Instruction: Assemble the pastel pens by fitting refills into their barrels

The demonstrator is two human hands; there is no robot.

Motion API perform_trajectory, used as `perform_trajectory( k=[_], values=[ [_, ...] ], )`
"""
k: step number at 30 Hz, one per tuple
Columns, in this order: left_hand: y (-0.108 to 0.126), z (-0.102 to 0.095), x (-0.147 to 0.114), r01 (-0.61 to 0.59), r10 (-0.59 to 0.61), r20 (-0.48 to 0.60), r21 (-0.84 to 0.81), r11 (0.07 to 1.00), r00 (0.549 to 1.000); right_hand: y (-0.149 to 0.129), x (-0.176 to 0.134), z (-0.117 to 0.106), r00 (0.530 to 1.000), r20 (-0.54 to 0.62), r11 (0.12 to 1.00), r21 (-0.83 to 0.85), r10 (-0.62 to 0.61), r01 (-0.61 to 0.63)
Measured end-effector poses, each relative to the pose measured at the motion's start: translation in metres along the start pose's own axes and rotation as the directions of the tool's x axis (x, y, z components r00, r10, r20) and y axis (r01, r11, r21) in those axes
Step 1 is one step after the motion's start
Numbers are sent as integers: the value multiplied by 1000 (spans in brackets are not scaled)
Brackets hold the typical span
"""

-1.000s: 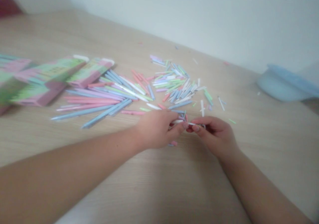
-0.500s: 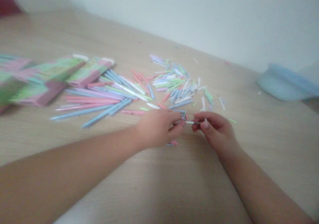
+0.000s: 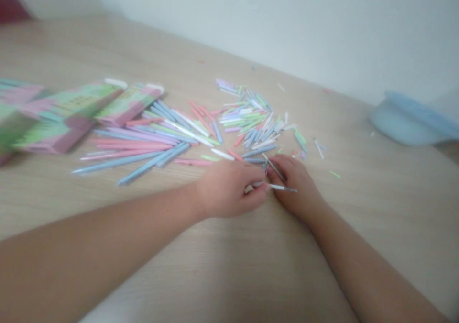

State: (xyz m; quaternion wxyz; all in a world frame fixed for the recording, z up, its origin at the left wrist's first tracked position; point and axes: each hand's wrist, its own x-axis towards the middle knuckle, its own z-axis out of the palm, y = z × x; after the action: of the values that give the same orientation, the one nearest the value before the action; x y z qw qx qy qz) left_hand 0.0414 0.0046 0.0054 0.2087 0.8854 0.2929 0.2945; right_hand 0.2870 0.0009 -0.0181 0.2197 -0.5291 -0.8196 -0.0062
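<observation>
My left hand (image 3: 233, 189) is closed, thumb and finger pinching a thin white stick (image 3: 281, 187) like a pen refill, with dark marks near its right end. Close beside it, my right hand (image 3: 297, 189) is curled with its fingertips low by the table. Another thin pale stick (image 3: 273, 166) slants across those fingers and seems held in them. Just beyond both hands lies a loose heap of short pastel tubes and sticks (image 3: 247, 117). Longer pink, blue and lilac pen-like barrels (image 3: 143, 143) fan out on the left. Blur hides finer detail.
Several pink and green printed boxes (image 3: 131, 104) lie at the left. A pale blue soft-looking item (image 3: 412, 119) rests at the right, near the wall (image 3: 287, 36). Small scraps, including a green sliver (image 3: 334, 174), are scattered on the wooden table (image 3: 201, 275).
My right hand has moved left and away from the white stick's right end, down beside my left hand. The stick now sticks out free from my left hand, which has hardly moved.
</observation>
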Motion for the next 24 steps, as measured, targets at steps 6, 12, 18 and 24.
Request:
perform_trajectory(
  k=[6, 12, 18, 24],
  values=[
    [0, 0, -2, -213, 213, -10, 12, 977, 977, -24, 20, 1, 985, -43, 984, 64, -165, 167],
    [2, 1, -2, -277, 280, -50, 50, 959, 959, -45, 40, 5, 954, 2, 928, 234, -300, 291],
    [1, 2, -2, -282, 285, -77, 40, 958, 956, -48, 94, 28, 959, 75, 958, 111, -272, 263],
    [1, 6, -2, -299, 300, -122, 26, 954, 946, -57, 126, 30, 877, 276, 919, 75, -393, 388]
  ],
)
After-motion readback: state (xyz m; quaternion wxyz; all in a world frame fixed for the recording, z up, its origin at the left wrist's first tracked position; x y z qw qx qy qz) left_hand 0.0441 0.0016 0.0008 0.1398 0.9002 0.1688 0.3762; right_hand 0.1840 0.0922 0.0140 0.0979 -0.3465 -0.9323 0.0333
